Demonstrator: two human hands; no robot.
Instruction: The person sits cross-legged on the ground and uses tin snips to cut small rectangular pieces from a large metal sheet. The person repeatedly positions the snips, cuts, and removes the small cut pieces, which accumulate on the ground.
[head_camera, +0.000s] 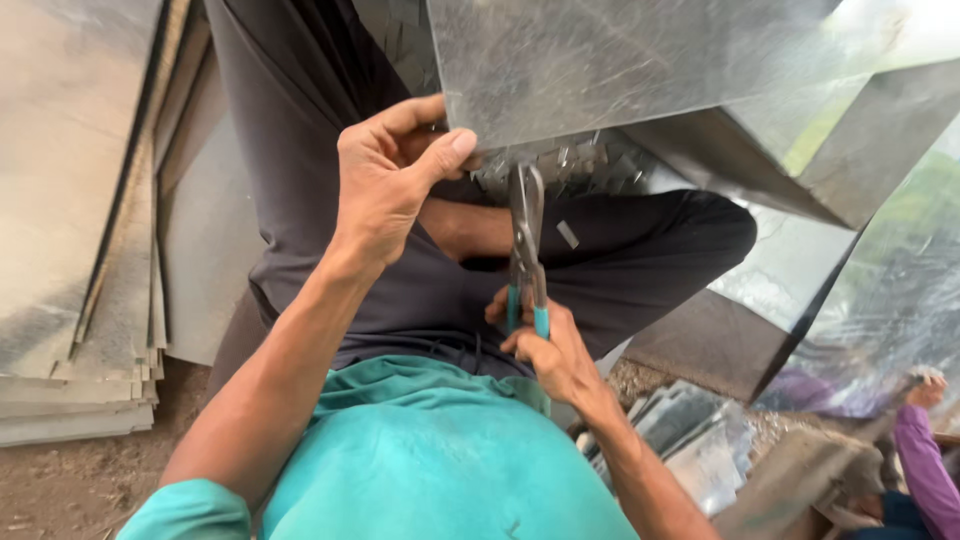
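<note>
Galvanised sheet metal (620, 60) is held raised above the person's lap, with its lower edge facing the body. The left hand (385, 180) is clamped on that lower edge, thumb pressed against the near face and fingers curled behind it. The right hand (545, 345) is closed around the teal-coated handles of the tin snips (525, 250), whose blades point upward and meet the sheet edge just beside the left thumb. Small metal offcuts (590, 165) lie on the dark trousers under the sheet. A stack of flat sheets (80, 300) lies at the left. Another person's purple sleeve (925, 450) shows at the lower right.
</note>
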